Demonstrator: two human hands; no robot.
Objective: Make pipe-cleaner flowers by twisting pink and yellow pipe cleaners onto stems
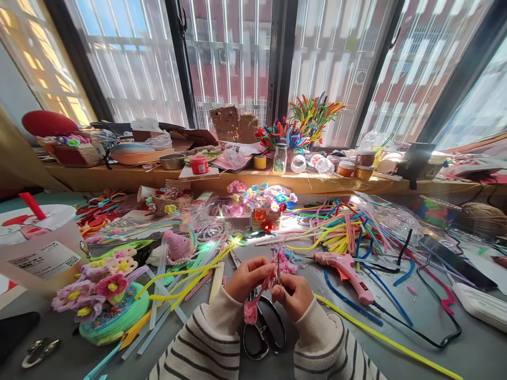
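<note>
My left hand (250, 277) is closed, with its fingertips pinching a fuzzy pink pipe cleaner piece (251, 312) that hangs down below it. Close beside it, my right hand (295, 295) is closed on a slim metal tool (278, 264) that points upward; its exact kind is hard to tell. The fingertips of both hands nearly meet around the pink strand. Under my hands, a pair of scissors with black handles (256, 338) lies on the grey table. Just beyond sit fuzzy pink and blue scraps (289, 261).
To the right lies a pink glue gun (344, 269) with its black cable. Several pipe cleaners (344, 232) are heaped behind it. On the left are a pipe-cleaner flower arrangement (105, 295), glue sticks (152, 316) and a drink cup (43, 248). A cluttered ledge (233, 182) runs along the window.
</note>
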